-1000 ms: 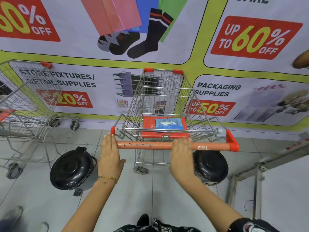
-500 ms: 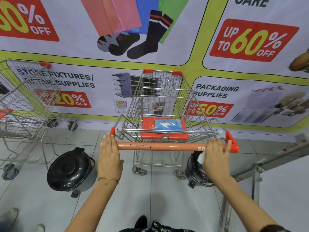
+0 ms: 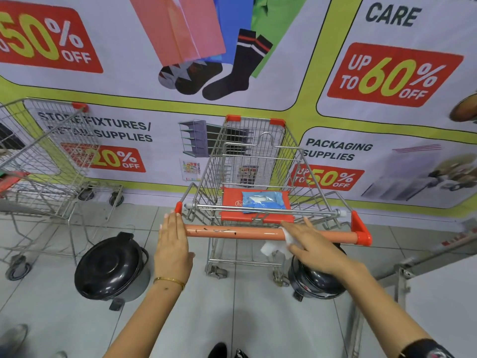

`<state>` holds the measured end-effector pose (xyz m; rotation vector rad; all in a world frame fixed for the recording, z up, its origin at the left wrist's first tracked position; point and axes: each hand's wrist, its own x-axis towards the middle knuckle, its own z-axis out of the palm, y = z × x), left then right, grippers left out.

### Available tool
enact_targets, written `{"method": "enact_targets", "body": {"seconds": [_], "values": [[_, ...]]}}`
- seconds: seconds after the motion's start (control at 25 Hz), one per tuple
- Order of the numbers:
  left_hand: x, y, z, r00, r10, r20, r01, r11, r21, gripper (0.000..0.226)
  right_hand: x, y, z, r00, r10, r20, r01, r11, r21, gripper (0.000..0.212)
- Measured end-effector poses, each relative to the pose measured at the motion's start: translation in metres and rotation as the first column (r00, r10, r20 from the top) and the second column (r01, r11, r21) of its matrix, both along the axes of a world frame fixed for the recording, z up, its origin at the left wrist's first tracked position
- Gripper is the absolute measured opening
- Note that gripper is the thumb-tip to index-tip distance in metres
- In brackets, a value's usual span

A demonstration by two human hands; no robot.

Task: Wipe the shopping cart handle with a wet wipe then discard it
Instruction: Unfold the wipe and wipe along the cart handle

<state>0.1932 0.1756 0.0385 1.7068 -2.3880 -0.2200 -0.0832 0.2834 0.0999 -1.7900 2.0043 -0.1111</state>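
Centre frame: orange cart handle (image 3: pixel 258 232) running left to right on a wire shopping cart (image 3: pixel 247 161). Left hand (image 3: pixel 173 248) laid flat over the handle's left end, fingers straight and together, grip not curled around the bar. Right hand (image 3: pixel 313 245) right of centre, fingers extended, pressing a white wet wipe (image 3: pixel 277 242) against the handle, wipe hanging below the bar. Blue wipes packet (image 3: pixel 263 200) on the red child seat above. Black lidded bins at lower left (image 3: pixel 111 270) and under the right hand (image 3: pixel 317 282).
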Motion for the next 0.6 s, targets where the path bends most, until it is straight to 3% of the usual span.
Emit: {"method": "enact_targets", "body": {"seconds": [0.08,0.16,0.24,0.36,0.48,0.6], "values": [[-0.001,0.000,0.000,1.000,-0.003,0.019,0.003,1.000,-0.009,0.108,-0.009,0.004,0.003,0.995,-0.038,0.087,0.033,0.998,0.057,0.064],[-0.002,0.001,0.000,1.000,0.003,0.028,-0.003,1.000,-0.012,0.110,-0.010,0.003,0.003,0.994,-0.064,0.090,0.064,0.998,0.002,0.059],[-0.002,0.001,-0.001,0.999,0.012,0.032,-0.011,1.000,-0.007,0.109,-0.009,-0.001,-0.002,0.998,-0.038,0.041,0.041,0.997,-0.072,0.046],[-0.004,0.001,0.000,0.999,0.027,0.042,-0.026,1.000,-0.018,0.108,-0.006,-0.015,0.002,0.985,-0.078,0.153,0.086,0.995,-0.044,0.009],[-0.004,0.002,0.003,0.998,0.041,0.051,-0.040,0.999,-0.015,0.104,0.002,-0.037,0.001,0.952,-0.131,0.277,0.130,0.991,0.020,0.042],[-0.007,0.004,0.004,0.993,0.047,0.105,-0.045,0.999,-0.022,0.103,-0.003,-0.052,0.001,0.916,-0.244,0.318,0.210,0.968,0.136,0.037]]}}
